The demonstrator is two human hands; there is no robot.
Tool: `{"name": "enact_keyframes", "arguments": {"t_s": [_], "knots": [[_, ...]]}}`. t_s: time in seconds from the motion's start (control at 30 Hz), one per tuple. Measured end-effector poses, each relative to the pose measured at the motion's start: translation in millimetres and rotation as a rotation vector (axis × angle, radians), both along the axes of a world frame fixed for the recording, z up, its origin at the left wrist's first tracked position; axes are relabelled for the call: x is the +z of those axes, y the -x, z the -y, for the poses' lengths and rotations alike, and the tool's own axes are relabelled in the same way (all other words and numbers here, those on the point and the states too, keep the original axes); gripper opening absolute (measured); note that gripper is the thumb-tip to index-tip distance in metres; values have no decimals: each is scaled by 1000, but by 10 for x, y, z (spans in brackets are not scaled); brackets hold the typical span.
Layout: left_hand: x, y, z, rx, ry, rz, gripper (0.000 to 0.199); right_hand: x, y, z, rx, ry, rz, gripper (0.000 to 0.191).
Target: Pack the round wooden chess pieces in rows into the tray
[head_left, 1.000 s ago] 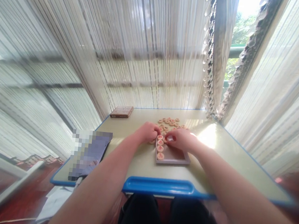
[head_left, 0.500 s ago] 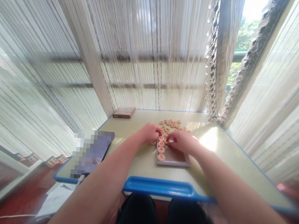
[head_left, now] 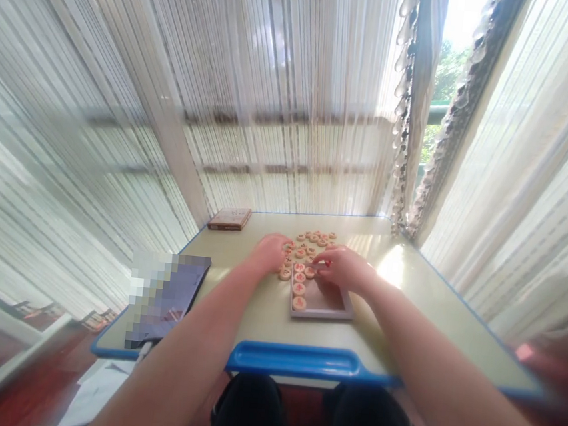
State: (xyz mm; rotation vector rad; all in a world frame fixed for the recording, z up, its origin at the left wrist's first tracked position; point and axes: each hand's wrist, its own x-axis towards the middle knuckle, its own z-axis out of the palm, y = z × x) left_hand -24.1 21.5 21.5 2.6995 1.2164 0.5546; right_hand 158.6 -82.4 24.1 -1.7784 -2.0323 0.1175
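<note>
A shallow box [head_left: 322, 314] stands on the table in front of me. Xiangqi pieces [head_left: 299, 288] with red characters form a column along its left wall, and one more piece [head_left: 310, 272] lies beside the top of that column. My right hand [head_left: 346, 267] reaches over the box's far right part, its fingertips close to that single piece. The fingers are bent and slightly apart, with nothing clearly held. Left of the box, my left hand [head_left: 270, 253] curves its fingers over loose xiangqi pieces [head_left: 286, 261]. Its thumb and the undersides of its fingers are hidden.
More loose pieces [head_left: 316, 238] are scattered behind the box. A flat brown box [head_left: 230, 218] lies at the table's far left corner. A tablet [head_left: 175, 303] with a cable rests at the left edge. A blue tray groove [head_left: 294, 359] lines the near edge; string curtains [head_left: 295, 93] hang behind.
My left hand has moved off the box's far left corner to the loose pieces on the left. My right fingers have drawn back slightly from the piece beside the column. The view has shifted a little.
</note>
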Motion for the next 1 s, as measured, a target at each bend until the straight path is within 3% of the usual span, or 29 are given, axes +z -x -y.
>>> {"name": "enact_keyframes", "arguments": {"t_s": [0.2, 0.43, 0.67, 0.8, 0.9, 1.0], "knots": [[-35, 5, 6, -26, 81, -36, 38, -46, -10, -32, -40, -11, 3, 21], [40, -7, 45, 178, 14, -60, 40, 0, -5, 6, -71, 7, -21, 25], [-13, 11, -55, 209, 96, 39, 24, -12, -33, 5, -49, -17, -37, 22], [29, -32, -13, 98, 145, 339, 24, -22, -23, -8, -30, -61, -57, 19], [78, -99, 95, -92, 415, 593, 30, -7, -2, 1, 1, -152, -106, 18], [115, -150, 196, -206, 654, 686, 32, 14, 17, 14, 32, -248, -185, 24]]}}
